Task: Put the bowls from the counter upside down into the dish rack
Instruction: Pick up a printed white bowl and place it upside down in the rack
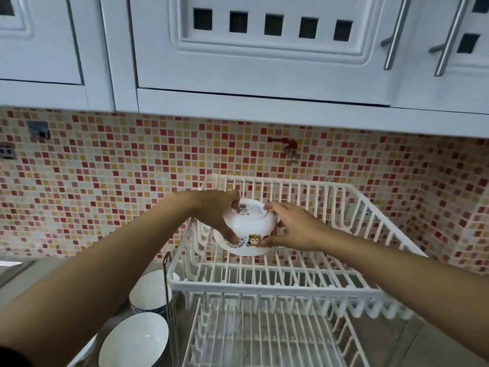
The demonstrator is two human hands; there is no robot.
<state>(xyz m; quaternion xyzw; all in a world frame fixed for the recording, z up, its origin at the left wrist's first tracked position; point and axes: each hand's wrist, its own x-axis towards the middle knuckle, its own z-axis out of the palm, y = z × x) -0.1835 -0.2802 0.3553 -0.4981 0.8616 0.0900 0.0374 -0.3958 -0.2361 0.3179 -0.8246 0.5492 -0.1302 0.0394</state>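
A white bowl with a cartoon print [251, 226] is held upside down over the back left of the top tier of the white two-tier dish rack [277, 283]. My left hand [217, 214] grips its left side and my right hand [293, 229] grips its right side. Whether the bowl touches the rack's wires I cannot tell. Two white bowls with blue rims stand upright on the counter left of the rack, one further back [149, 291] and one nearer [133, 340].
The rack's lower tier [264, 337] holds nothing. A mosaic tile wall [105, 186] rises behind the rack, with a red tap [284, 144] on it. White cupboards [264, 49] hang low overhead. A sink edge [10, 268] shows at far left.
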